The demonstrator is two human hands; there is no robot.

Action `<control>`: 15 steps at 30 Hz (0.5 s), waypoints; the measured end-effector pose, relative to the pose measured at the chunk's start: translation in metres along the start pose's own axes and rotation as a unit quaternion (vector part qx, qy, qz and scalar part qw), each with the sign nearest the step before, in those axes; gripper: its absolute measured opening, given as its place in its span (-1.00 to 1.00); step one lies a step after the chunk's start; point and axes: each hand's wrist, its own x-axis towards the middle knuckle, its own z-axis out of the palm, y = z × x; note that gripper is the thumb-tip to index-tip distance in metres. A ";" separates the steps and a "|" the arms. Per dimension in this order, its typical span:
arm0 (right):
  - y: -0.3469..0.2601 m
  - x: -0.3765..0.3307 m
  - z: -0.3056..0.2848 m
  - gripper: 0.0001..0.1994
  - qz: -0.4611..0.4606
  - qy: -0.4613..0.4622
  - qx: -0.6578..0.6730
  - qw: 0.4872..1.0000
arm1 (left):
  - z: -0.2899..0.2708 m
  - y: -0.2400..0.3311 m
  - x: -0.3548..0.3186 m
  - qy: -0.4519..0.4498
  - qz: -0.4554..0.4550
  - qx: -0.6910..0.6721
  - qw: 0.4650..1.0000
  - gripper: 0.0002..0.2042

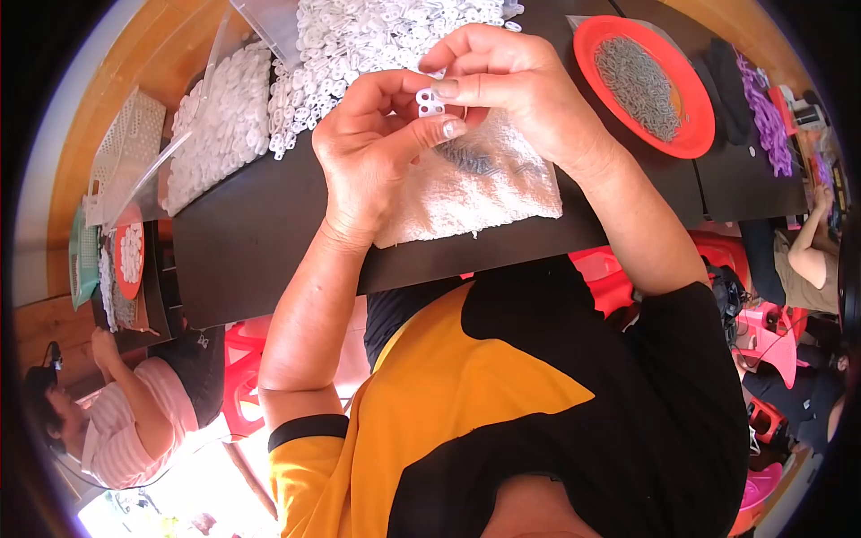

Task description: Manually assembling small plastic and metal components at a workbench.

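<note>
Between my two hands is a small white plastic piece with several round holes [430, 102]. My left hand [368, 143] pinches it from below and the left, the thumb along its lower edge. From the upper right, my right hand [511, 81] presses its thumb and fingers on the top of the same piece. Beneath the hands a white towel [466, 202] lies on the dark table, with a small heap of grey screws [466, 158] on it, partly covered by my hands. Just beyond is a big pile of white holed plastic pieces [359, 36].
A red plate [702, 117] full of grey screws stands at the right. White pieces lie heaped at the left [220, 125], beside a white perforated basket [130, 143]. Purple strands [762, 117] lie at the far right. Other people sit at both sides, near red stools.
</note>
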 end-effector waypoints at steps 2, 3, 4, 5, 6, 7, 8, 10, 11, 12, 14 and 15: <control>0.002 0.002 -0.001 -0.82 0.012 -0.012 -0.058 0.998 | -0.002 0.000 -0.001 0.010 0.011 0.031 0.999 -0.68; 0.000 0.001 -0.002 -0.82 0.013 -0.013 -0.059 0.998 | -0.001 0.000 -0.002 0.011 0.011 0.030 0.999 -0.68; -0.002 0.001 -0.003 -0.81 0.042 -0.029 -0.060 0.997 | 0.000 0.000 -0.002 0.017 0.011 0.060 0.998 -0.69; -0.003 0.001 -0.004 -0.79 0.071 -0.046 -0.062 0.995 | 0.001 0.001 -0.002 0.023 0.011 0.089 0.996 -0.70; -0.004 0.000 -0.004 -0.79 0.071 -0.046 -0.062 0.994 | 0.002 0.002 -0.003 0.023 0.011 0.089 0.996 -0.70; -0.004 -0.001 -0.004 -0.78 0.074 -0.047 -0.053 0.995 | 0.003 0.003 -0.004 0.024 0.006 0.094 0.995 -0.71; -0.004 -0.002 -0.003 -0.77 0.077 -0.048 -0.044 0.995 | 0.004 0.004 -0.004 0.025 0.002 0.099 0.995 -0.72; -0.006 -0.004 -0.001 -0.77 0.091 -0.047 -0.024 0.994 | 0.004 0.004 -0.005 0.020 0.010 0.080 0.997 -0.72; -0.007 -0.005 0.001 -0.77 0.106 -0.046 -0.003 0.993 | 0.003 0.003 -0.005 0.015 0.018 0.060 0.998 -0.72; -0.008 -0.006 0.002 -0.77 0.105 -0.047 -0.002 0.993 | 0.003 0.002 -0.006 0.015 0.018 0.061 0.998 -0.72; -0.009 -0.007 0.004 -0.77 0.111 -0.059 0.032 0.991 | 0.002 0.001 -0.008 0.006 0.072 0.033 0.997 -0.72; -0.008 -0.007 0.004 -0.78 0.105 -0.065 0.037 0.992 | 0.003 0.003 -0.007 0.000 0.084 0.027 0.996 -0.75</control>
